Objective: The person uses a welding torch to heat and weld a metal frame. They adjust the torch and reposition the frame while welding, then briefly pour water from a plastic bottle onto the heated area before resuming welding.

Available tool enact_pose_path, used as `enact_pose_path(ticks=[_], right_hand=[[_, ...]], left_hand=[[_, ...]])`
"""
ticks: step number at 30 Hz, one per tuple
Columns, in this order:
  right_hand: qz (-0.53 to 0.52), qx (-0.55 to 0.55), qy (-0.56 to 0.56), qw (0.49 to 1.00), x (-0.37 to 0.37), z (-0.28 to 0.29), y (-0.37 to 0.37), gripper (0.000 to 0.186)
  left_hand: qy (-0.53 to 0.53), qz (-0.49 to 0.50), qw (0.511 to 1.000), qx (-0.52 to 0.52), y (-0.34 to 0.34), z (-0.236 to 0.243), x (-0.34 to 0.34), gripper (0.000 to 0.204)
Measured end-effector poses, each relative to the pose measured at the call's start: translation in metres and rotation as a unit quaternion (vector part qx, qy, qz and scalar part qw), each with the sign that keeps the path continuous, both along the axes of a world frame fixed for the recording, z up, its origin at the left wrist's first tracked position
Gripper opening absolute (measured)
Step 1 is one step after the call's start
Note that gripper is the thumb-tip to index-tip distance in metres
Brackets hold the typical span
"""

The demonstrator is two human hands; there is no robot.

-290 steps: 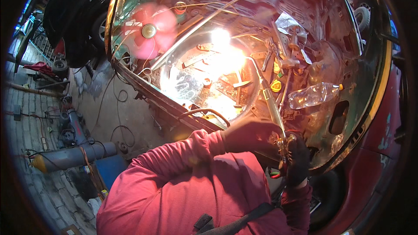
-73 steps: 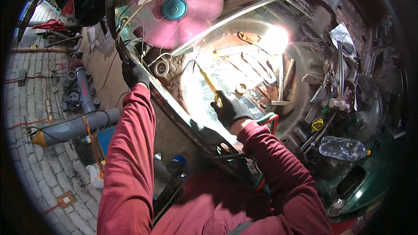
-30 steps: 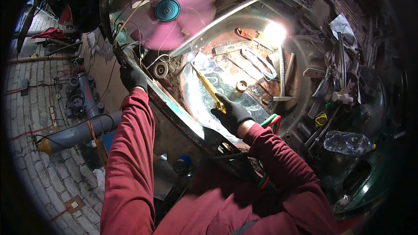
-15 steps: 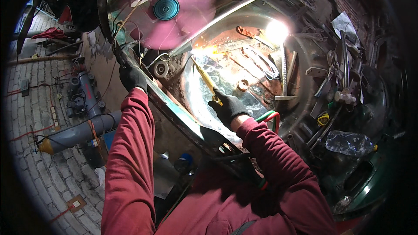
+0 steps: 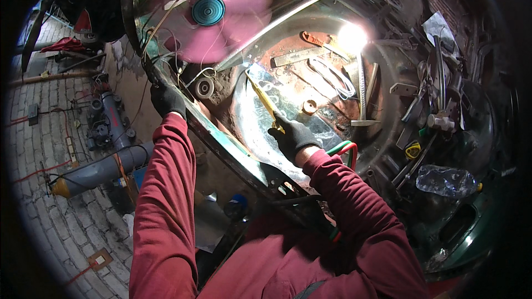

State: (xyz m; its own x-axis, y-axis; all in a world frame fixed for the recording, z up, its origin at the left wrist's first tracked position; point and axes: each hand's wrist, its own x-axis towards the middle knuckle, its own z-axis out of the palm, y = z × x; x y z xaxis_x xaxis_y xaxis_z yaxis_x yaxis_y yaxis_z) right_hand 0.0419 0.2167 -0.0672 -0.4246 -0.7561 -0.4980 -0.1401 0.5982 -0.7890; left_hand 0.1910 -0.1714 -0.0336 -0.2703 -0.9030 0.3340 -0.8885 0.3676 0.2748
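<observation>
My gloved left hand (image 5: pixel 168 98) is closed on the metal rim (image 5: pixel 197 122) along the near-left edge of the car compartment. My gloved right hand (image 5: pixel 293 138) grips a yellow-brass torch (image 5: pixel 263 97), its thin tip pointing up-left over the round recessed well (image 5: pixel 332 138), with green and red hoses (image 5: pixel 348 150) trailing by the wrist. In the well lie a hammer (image 5: pixel 363 113), a flat metal bar (image 5: pixel 299 56), a looped white cord (image 5: pixel 332 80) and an orange-handled tool (image 5: pixel 313 39). A glaring light (image 5: pixel 352 37) sits at the well's upper right.
A pink fan (image 5: pixel 235 27) with blurred blades sits upper left beside a long rod (image 5: pixel 299 8). Tools (image 5: pixel 440 122), a tape measure (image 5: pixel 412 151) and a plastic bottle (image 5: pixel 446 181) lie at the right. Gas cylinders (image 5: pixel 100 169) and cables lie on brick paving (image 5: pixel 66 227) at the left.
Since 9.7 seconds ago my left hand has left the torch for the rim and the torch has swung left. In the last second both hands barely moved; a brief glow near the tip has gone.
</observation>
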Motion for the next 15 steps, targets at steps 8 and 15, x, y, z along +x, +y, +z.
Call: enact_pose_path(ticks=[8, 15], right_hand=[[-0.014, -0.020, 0.006, 1.000, -0.001, -0.007, 0.003, 0.054], [-0.004, -0.017, 0.003, 1.000, -0.002, 0.001, 0.002, 0.053]], left_hand=[[0.054, 0.016, 0.998, 0.032, 0.018, 0.009, -0.019, 0.047], [0.030, -0.003, 1.000, 0.009, 0.004, 0.002, -0.003, 0.050]])
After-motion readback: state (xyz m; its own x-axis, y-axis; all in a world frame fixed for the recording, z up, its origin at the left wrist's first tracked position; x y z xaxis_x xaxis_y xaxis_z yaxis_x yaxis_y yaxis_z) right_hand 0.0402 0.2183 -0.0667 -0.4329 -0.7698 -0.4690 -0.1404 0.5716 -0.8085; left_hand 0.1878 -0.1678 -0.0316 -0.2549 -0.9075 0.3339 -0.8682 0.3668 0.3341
